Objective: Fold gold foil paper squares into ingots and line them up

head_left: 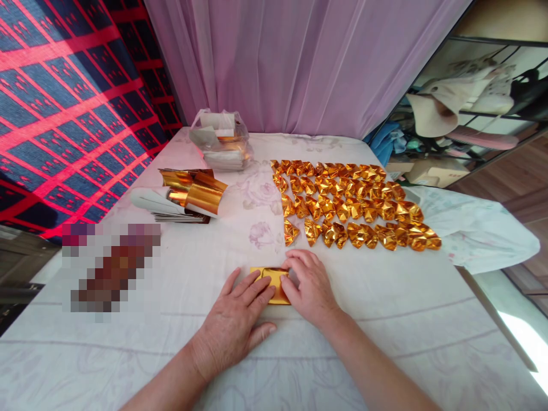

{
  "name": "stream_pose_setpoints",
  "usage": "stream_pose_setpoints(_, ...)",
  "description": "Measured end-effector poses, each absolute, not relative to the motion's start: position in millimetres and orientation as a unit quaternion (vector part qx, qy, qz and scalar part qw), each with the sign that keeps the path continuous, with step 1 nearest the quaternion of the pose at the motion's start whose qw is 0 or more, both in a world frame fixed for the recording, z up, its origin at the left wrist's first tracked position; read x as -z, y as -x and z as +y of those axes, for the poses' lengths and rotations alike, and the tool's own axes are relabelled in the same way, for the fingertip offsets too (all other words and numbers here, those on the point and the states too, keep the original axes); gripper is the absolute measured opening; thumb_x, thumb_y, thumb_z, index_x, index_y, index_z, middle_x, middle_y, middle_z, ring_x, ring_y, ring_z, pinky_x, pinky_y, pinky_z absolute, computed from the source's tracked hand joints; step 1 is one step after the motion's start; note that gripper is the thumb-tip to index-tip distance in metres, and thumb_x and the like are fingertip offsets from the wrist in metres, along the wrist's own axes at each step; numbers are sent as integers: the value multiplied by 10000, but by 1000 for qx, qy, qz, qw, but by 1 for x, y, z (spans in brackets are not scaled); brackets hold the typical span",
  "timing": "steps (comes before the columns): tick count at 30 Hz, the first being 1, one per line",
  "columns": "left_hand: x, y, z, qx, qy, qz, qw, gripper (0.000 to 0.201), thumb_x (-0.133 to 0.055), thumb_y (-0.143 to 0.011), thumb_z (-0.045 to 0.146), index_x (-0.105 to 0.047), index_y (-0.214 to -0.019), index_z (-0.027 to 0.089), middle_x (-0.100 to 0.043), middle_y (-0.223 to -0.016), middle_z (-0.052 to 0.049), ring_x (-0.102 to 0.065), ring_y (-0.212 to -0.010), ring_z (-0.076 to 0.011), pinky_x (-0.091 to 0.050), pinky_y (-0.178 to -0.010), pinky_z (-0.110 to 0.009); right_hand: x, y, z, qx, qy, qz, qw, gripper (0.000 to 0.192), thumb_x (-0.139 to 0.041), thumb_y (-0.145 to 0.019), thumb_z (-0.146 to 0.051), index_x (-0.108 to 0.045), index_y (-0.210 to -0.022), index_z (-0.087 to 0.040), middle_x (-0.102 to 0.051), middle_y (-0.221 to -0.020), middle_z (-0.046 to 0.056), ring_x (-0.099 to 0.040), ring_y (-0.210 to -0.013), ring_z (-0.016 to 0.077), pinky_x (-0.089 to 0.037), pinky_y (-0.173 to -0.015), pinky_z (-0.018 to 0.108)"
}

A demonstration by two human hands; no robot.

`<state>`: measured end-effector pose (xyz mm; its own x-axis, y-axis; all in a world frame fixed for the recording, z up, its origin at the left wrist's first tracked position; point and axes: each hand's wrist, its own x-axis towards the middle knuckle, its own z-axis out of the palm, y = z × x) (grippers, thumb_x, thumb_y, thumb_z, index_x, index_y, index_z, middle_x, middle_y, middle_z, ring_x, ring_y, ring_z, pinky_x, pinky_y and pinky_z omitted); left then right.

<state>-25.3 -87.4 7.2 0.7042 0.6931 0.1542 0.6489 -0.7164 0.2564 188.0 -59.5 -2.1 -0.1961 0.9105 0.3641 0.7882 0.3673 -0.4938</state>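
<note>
I see my left hand (237,319) lying flat, fingers spread and pressing down on the left part of a gold foil sheet (274,282). My right hand (310,285) is flat too, fingers together, covering the sheet's right end. Neither hand grips; both pin the sheet to the table cloth (385,319). The sheet lies directly in front of me, near the table's near edge, its long axis running left to right, its top edge facing the rows beyond. Just past the hands, rows of folded gold ingots (355,208) stretch toward the right. Farther left sits a stack of curled foil sheets (194,191), and behind it a plastic bag of paper (220,140) near the curtain (299,63).
</note>
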Motion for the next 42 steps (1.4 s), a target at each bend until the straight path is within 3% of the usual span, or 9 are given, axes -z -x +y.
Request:
stream_pose_setpoints(11,-7,25,-88,-118,-920,362,92,517,-566,-927,478,-522,-1374,223,-582,-1409,-81,-459,-1363,-298,-197,-1198,-564,-1,-189,-60,-114,536,-765,338,80,-545,-825,-157,-578,-802,-227,-662,-838,28,-590,-900,215,-427,-818,349)
stream_pose_setpoints(18,-9,25,-88,-125,-919,360,102,512,-577,-924,455,-512,-1375,223,-584,-1410,-76,-471,-1353,-298,-210,-1196,-566,4,-190,-60,-119,533,-746,381,88,-536,-863,-179,-608,-901,-213,-681,-823,24,-624,-796,191,-465,-768,347)
stream_pose_setpoints(25,-11,33,-82,-257,-870,403,121,408,-500,-972,379,-511,-1352,230,-602,-1365,-104,-542,-1274,-264,-348,-1139,-508,1,-193,-61,-137,515,-729,430,82,-560,-873,-187,-600,-929,-233,-669,-848,26,-641,-786,183,-526,-728,327)
stream_pose_setpoints(31,-7,40,-73,-345,-763,523,161,381,-544,-938,387,-558,-1277,213,-672,-1214,-102,-626,-1123,-248,-514,-962,-404,-3,-194,-62,-159,467,-741,456,101,-582,-877,-151,-592,-930,-237,-661,-867,21,-639,-851,178,-535,-770,319)
stream_pose_setpoints(36,-10,40,-72,-329,-761,509,230,305,-572,-915,369,-600,-1198,258,-741,-1021,-23,-668,-992,-218,-400,-1073,-483,-5,-193,-63,-166,455,-740,466,116,-586,-883,-140,-596,-942,-239,-649,-879,23,-634,-870,177,-533,-785,318)
stream_pose_setpoints(42,-17,36,-72,-304,-764,509,255,221,-590,-864,354,-659,-1058,272,-727,-983,-17,-649,-967,-231,-340,-1076,-532,-7,-192,-64,-173,442,-748,464,112,-589,-888,-141,-603,-945,-237,-645,-880,25,-630,-876,176,-532,-785,315)
